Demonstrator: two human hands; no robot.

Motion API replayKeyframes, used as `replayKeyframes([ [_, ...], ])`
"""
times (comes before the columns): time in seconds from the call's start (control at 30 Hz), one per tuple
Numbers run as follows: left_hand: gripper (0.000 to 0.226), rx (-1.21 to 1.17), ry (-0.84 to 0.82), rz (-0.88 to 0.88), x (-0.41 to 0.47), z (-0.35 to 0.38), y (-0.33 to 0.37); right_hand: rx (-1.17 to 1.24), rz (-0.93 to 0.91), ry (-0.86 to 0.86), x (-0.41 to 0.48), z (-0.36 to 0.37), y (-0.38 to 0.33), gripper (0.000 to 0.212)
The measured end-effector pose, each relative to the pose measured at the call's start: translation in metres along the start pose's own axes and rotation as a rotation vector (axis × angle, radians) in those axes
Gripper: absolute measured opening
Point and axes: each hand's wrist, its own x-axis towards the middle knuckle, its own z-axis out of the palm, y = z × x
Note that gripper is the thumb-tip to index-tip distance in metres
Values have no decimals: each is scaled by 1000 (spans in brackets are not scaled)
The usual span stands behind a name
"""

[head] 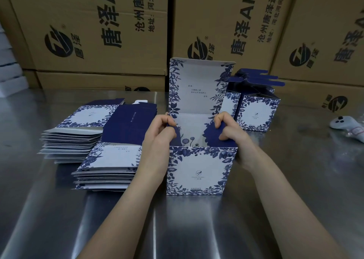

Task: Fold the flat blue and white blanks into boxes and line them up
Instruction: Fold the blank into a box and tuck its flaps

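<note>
Pinching with curled fingers and thumbs, the left hand (160, 133) and right hand (229, 130) each held one of the navy side flaps (211, 134) of the open box (199, 172), which stood mid-way along the bench (197, 229), lid upright. Such thin card is probably light and creases readily; grip at the scored flap edges. Flat blanks (104, 160) lay toward the left edge.

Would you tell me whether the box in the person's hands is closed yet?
Open: the lid of the box stands upright, the inside shows, and the left hand and right hand each pinch a dark blue side flap.
</note>
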Motion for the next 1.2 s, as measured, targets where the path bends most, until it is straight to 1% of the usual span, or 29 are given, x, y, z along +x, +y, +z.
replayKeyframes([
  [0.07, 13, -3, -15, 0, 1, -1, -1, 3, 3, -8, 0, 0, 1, 22],
  [0.17, 15, -36, -37, -15, 1, -1, -2, 73, 19, -50, 0, -2, 5, 23],
  [0.3, 18, -96, -55, -8, 0, 0, -5, 120, 20, -97, 2, -6, 10, 33],
  [0.4, 25, -101, -31, -2, -2, 1, -6, 150, 4, -113, 2, -6, 11, 39],
  [0.47, 26, -99, -15, -13, -1, 2, -6, 175, 2, -108, 3, -5, 11, 38],
  [0.67, 25, -106, -3, -17, 0, 2, -7, 218, 9, -44, 3, -3, 11, 28],
  [0.77, 24, -119, 20, -12, 0, 5, -8, 217, -39, -27, 0, -2, 12, 34],
  [0.83, 28, -133, 29, -28, -1, 7, -7, 213, -80, 32, -1, -2, 12, 38],
  [0.97, 35, -152, 23, 24, -1, 8, -7, 157, -146, 170, -1, -1, 9, 31],
  [1.1, 40, -176, 30, 42, 1, 5, -4, 183, -200, 210, 0, -2, 11, 31],
  [1.2, 49, -198, 28, 66, 2, 3, -1, 184, -208, 214, 1, -2, 12, 38],
])
